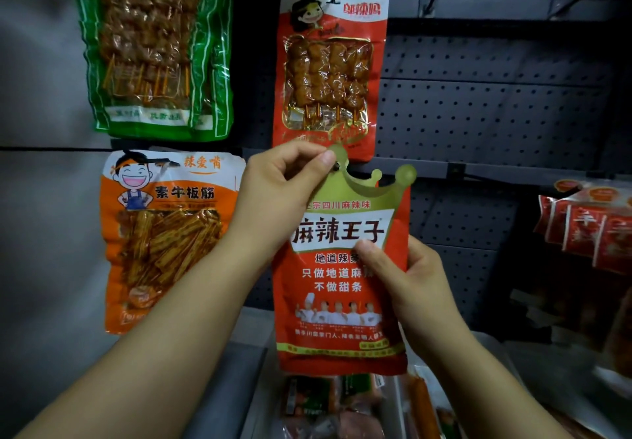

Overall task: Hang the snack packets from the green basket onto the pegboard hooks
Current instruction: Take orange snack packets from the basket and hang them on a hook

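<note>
From the head camera I see a red packet (342,267) with a gold crown top held up in the centre of the frame, against the dark pegboard (496,113). The left hand (284,195) pinches the crown's top edge between thumb and forefinger, right beside the small hang hole; I take this as steering the hole toward a hook (the hook's tip is too dark for me to make out). The right hand (407,277) grips the packet's right edge at mid-height, thumb on the front, seemingly to steady the body so it does not swing. So the packet lies between both hands, top in the left, side in the right.

Around it hang a green packet (154,48) at upper left, an orange packet (164,233) at left, and a red skewer packet (328,72) just above. More packets (335,404) lie at the bottom of the frame.
</note>
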The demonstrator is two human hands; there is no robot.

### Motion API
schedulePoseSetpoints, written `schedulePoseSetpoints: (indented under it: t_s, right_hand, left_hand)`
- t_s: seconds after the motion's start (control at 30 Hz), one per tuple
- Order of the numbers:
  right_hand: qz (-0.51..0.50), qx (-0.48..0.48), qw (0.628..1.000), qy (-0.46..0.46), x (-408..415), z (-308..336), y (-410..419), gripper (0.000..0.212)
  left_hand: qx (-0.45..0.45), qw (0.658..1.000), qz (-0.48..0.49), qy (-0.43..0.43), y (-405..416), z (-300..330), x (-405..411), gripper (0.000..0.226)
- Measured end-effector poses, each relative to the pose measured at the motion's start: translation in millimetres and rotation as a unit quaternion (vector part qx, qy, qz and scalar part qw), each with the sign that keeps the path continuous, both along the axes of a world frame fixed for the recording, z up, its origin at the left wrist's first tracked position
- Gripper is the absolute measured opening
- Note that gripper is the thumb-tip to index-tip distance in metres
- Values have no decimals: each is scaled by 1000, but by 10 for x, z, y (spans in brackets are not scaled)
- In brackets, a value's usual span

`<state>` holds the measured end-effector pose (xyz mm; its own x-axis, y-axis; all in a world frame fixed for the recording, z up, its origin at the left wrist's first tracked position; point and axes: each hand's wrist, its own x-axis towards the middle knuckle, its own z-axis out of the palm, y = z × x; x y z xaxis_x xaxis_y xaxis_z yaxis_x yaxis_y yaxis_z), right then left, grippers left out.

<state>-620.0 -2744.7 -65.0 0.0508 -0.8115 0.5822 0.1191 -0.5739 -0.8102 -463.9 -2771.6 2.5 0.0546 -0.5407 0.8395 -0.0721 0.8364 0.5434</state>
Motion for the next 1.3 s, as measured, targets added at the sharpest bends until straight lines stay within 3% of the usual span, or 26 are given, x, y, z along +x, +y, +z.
schedulePoseSetpoints:
  t_s: [0.23,0.4,0.53,0.6,0.7,0.87,1.13,1.3]
  right_hand:
    - [-19,30,999,2,-6,-110,-106,25]
    - [-53,39,998,13,-105,-219,-256,30]
    - [-103,57,992,50,-242,-348,-440,17]
    - [-135,49,987,71,-279,-367,-560,10]
    - [-178,54,978,96,-277,-348,-762,9]
    - [-253,93,956,118,-296,-306,-1134,26]
    - [-294,148,921,206,-381,-172,-1526,40]
    - [-274,162,923,215,-380,-196,-1661,39]
  left_hand:
    - [103,992,-66,11,-188,-67,7,23]
    - [101,993,-48,37,-372,-195,4,10]
    - [157,976,-102,114,-538,-436,74,47]
    - [174,973,-118,95,-630,-577,94,49]
    - [208,974,-74,53,-814,-795,58,32]
    - [238,969,36,55,-1182,-896,-19,21]
    - [256,958,120,44,-1598,-838,-157,15]
    - [255,954,149,49,-1679,-851,-190,18]
